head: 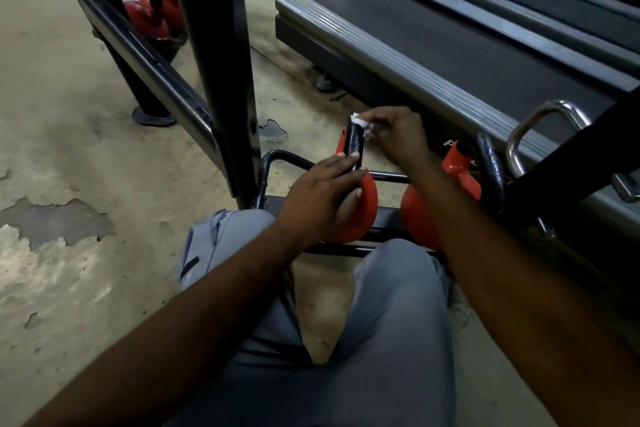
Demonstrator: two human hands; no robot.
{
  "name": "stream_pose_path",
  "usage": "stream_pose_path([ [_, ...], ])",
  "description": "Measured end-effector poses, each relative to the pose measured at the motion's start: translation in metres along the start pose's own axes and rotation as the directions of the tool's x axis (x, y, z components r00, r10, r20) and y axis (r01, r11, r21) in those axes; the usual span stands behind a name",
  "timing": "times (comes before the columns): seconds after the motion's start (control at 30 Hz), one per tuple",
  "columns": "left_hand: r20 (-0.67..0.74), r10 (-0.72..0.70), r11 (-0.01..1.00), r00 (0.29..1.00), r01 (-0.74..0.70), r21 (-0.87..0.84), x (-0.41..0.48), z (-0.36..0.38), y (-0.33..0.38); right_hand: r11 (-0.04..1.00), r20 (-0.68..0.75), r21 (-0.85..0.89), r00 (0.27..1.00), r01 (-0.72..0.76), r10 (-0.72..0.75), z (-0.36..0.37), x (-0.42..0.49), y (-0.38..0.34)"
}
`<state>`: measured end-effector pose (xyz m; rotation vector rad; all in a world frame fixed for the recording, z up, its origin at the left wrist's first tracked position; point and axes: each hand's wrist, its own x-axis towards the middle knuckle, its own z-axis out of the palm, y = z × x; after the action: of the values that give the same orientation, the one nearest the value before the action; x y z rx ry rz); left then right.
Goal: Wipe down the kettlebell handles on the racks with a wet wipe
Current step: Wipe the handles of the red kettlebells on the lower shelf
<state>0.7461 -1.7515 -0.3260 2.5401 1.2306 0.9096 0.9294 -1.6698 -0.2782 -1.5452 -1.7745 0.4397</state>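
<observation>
Two red kettlebells stand on the low black rack (388, 178) in front of my knees. My left hand (322, 194) grips the near one (367, 204) by the lower part of its black handle (355, 144). My right hand (398, 135) pinches a small white wet wipe (360, 122) against the top of that handle. The second kettlebell (460, 166) stands to the right, its black handle (491, 170) untouched and partly hidden behind my right forearm.
A black rack upright (221, 62) and a slanted rail (145, 59) rise to the left. More red kettlebells (152, 10) sit at the far left. A treadmill deck (450, 42) runs along the right, with a chrome handle (543, 121) beside it. The concrete floor (62, 218) is worn.
</observation>
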Motion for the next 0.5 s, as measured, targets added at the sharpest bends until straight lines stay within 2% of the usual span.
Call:
stream_pose_path([
  [0.07, -0.021, 0.002, 1.0, 1.0, -0.002, -0.023, 0.0, 0.001, -0.002, 0.987, 0.146, -0.122, 0.986, 0.104, -0.086, -0.002, 0.008, -0.009],
  [0.1, -0.038, -0.002, 0.999, 0.999, 0.0, -0.036, 0.0, 0.002, -0.002, 0.954, 0.271, -0.214, 0.951, 0.21, -0.148, -0.002, 0.008, -0.018],
  [0.17, -0.071, -0.011, 0.998, 0.997, 0.007, -0.055, -0.001, 0.005, 0.0, 0.826, 0.532, -0.359, 0.823, 0.434, -0.201, 0.0, 0.011, -0.035],
  [0.2, -0.081, -0.014, 0.998, 0.997, 0.01, -0.058, -0.001, 0.006, 0.001, 0.792, 0.586, -0.388, 0.79, 0.471, -0.182, 0.0, 0.018, -0.041],
  [0.23, -0.081, -0.016, 0.998, 0.997, 0.011, -0.062, -0.001, 0.008, 0.0, 0.807, 0.585, -0.405, 0.8, 0.429, -0.132, -0.002, 0.027, -0.045],
  [0.3, -0.077, -0.018, 0.996, 0.997, 0.011, -0.086, -0.002, 0.009, -0.003, 0.873, 0.512, -0.418, 0.859, 0.25, -0.001, -0.007, 0.046, -0.044],
  [0.37, -0.09, -0.017, 0.994, 0.996, 0.007, -0.109, -0.002, 0.009, -0.004, 0.933, 0.414, -0.348, 0.908, 0.092, 0.065, -0.009, 0.05, -0.031],
  [0.43, -0.103, -0.019, 0.992, 0.995, 0.007, -0.123, -0.002, 0.008, -0.002, 0.983, 0.257, -0.176, 0.962, -0.046, 0.091, -0.006, 0.036, -0.014],
  [0.5, -0.106, -0.03, 0.989, 0.994, 0.014, -0.146, -0.002, 0.009, -0.002, 0.982, 0.113, 0.077, 0.98, -0.175, 0.166, 0.004, 0.017, 0.002],
])
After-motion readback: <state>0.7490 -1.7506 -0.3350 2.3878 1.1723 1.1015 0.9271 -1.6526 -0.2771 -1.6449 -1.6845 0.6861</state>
